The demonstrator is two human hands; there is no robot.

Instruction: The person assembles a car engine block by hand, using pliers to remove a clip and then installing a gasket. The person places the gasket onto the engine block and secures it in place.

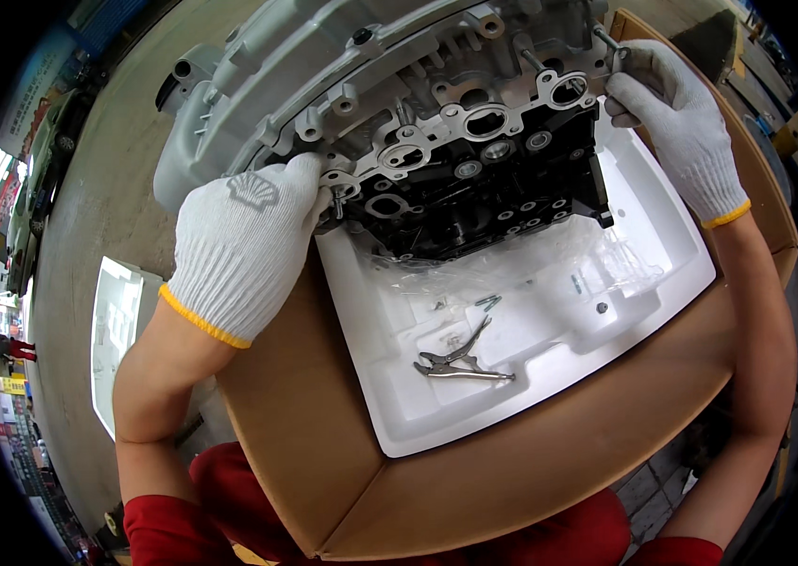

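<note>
A grey-and-black engine [474, 179] sits in a white molded foam tray [550, 382]. Along its near side runs a thin metal gasket [456, 115] with several port openings, and studs stick out through and around it. My left hand [248, 236], in a white knit glove with a yellow cuff, is closed at the gasket's left end; its fingertips are partly hidden. My right hand [680, 118], gloved the same way, curls its fingers around the outer end of a stud [606, 40] beyond the gasket's right end.
Locking pliers [463, 363] lie in the tray beside small loose studs [487, 303]. Crumpled clear plastic film [512, 264] is under the engine's near edge. A cardboard box [512, 453] surrounds the tray. Another white foam piece [116, 330] stands on the floor at left.
</note>
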